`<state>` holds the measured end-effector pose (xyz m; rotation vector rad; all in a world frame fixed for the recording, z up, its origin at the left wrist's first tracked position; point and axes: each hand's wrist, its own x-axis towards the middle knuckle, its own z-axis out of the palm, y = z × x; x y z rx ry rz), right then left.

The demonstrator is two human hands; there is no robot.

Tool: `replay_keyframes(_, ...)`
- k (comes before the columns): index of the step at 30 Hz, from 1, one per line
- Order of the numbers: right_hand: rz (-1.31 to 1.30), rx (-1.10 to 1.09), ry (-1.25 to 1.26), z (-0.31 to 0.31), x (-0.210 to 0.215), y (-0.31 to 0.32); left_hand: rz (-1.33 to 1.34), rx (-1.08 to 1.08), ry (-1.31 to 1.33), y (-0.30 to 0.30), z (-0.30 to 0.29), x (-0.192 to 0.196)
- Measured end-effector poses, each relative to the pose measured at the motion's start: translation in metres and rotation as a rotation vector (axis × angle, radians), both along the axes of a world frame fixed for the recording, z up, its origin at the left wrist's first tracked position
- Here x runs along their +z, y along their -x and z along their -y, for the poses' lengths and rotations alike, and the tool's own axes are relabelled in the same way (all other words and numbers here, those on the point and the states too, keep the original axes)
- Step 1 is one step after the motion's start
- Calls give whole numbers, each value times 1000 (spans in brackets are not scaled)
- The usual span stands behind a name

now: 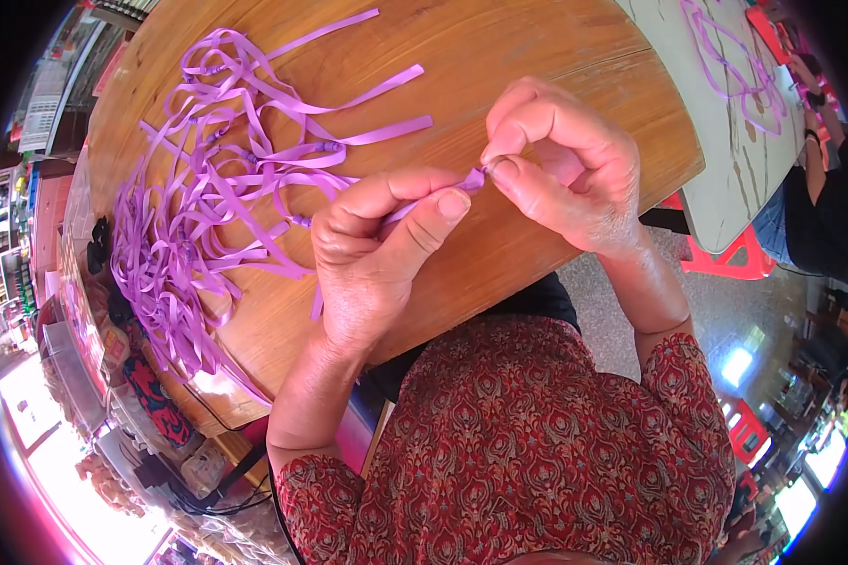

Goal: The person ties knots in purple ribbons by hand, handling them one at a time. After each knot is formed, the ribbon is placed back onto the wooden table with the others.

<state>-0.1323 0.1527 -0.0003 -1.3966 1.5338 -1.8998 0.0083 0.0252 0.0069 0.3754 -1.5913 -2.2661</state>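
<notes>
My left hand (377, 240) pinches a purple ribbon (473, 181) between thumb and forefinger, above the table. The ribbon's short end sticks out toward my right hand (575, 174). There my right thumb and forefinger are pinched together at the ribbon's tip. Something thin and dark shows at those fingertips, too small to make out. The other right fingers are curled. Left of my hands lies a tangled heap of purple ribbons (174, 250), some carrying darker purple knots or beads (328, 147). Several loose ends stretch toward the middle of the table.
The round wooden table (537, 56) is in front of me. At the right a marble-patterned table (740, 179) holds more purple ribbon (749, 89), with another person (824, 207) beside it. Red stools (730, 259) stand below. Bags and goods (160, 405) crowd the left side.
</notes>
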Motion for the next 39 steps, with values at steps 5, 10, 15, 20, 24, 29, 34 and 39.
replay_keyframes(5,-66,-16,-27,-1,0,1,-30,23,11,1,-1,-2)
replay_keyframes(10,-40,-38,-27,-2,2,-1,-33,39,30,1,0,-4)
replay_keyframes(15,-108,-19,-44,-3,-1,5,-6,56,44,0,0,-3)
replay_keyframes(20,-505,-185,23,-3,11,7,-25,75,56,1,-2,-3)
replay_keyframes(24,-780,-167,0,-3,16,7,-5,34,122,1,-2,-5)
replay_keyframes(29,-909,-196,-13,-10,19,10,9,58,241,1,-3,-2)
replay_keyframes(34,-880,-215,-48,-17,18,16,95,40,184,0,-6,-1)
replay_keyframes(39,-415,-344,-52,-40,18,31,-7,-51,626,10,8,-3)
